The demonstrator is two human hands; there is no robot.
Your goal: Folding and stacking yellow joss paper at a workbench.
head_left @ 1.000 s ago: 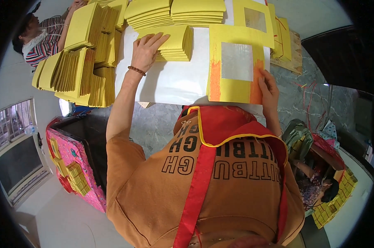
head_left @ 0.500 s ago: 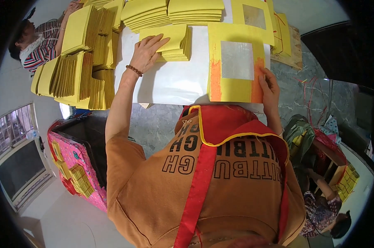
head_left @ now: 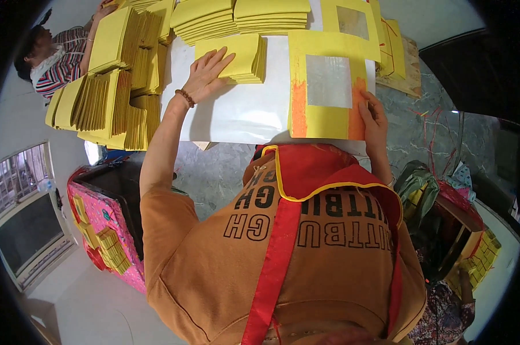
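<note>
My left hand [head_left: 207,72], with a beaded bracelet on its wrist, rests against the near left edge of a small stack of folded yellow paper [head_left: 237,56]. Its fingers are spread over the top fold. To the right lies a flat stack of yellow paper sheets [head_left: 299,123], each with a silver square in the middle and orange bands at the sides. My right hand [head_left: 375,119] touches this stack's right edge, fingers bent and slightly apart. The thumb is partly hidden, and I cannot tell whether a sheet is pinched.
Folded yellow bundles [head_left: 113,40] pile up along the left and far sides of the white tabletop [head_left: 242,118]. One person [head_left: 64,54] stands at the far left, another [head_left: 444,313] at the lower right. A pink-covered box [head_left: 113,241] carries yellow bundles.
My left hand has flattened and spread a little on the folded stack, its elbow moving outward. My right hand has barely moved. The person at the lower right has shifted an arm toward the yellow bundles.
</note>
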